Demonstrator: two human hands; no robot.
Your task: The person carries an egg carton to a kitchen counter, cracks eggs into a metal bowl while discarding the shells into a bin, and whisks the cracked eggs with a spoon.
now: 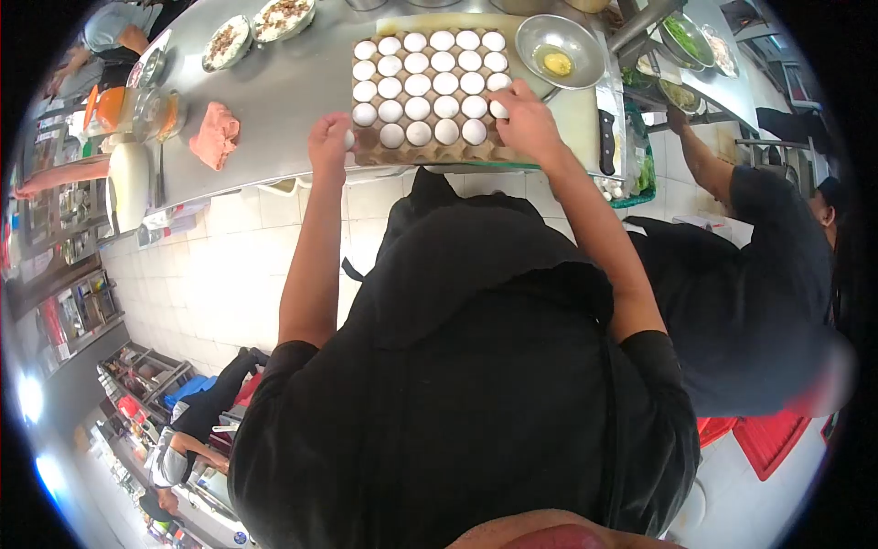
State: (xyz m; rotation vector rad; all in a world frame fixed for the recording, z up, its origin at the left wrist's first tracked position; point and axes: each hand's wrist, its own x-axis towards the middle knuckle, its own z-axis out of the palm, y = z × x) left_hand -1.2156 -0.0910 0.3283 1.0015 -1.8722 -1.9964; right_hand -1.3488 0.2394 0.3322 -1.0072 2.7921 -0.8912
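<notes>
A cardboard egg tray [416, 157] with rows of white eggs [418, 84] lies at the counter's front edge. Left of its near corner, my left hand [329, 146] is closed around an egg [348, 139], of which only a small part shows. My right hand [529, 123] reaches over the tray's right side, its fingers closed on another white egg [498, 109]. Beyond that hand sits a metal bowl [582, 66] with yellow egg [557, 63] at its bottom.
A black-handled knife [606, 145] lies right of the tray. A pink cloth [216, 135], a glass jar [157, 115] and food-filled bowls [226, 43] stand to the left. A co-worker [741, 274] is close on my right, reaching toward containers. Another person [178, 448] is at lower left.
</notes>
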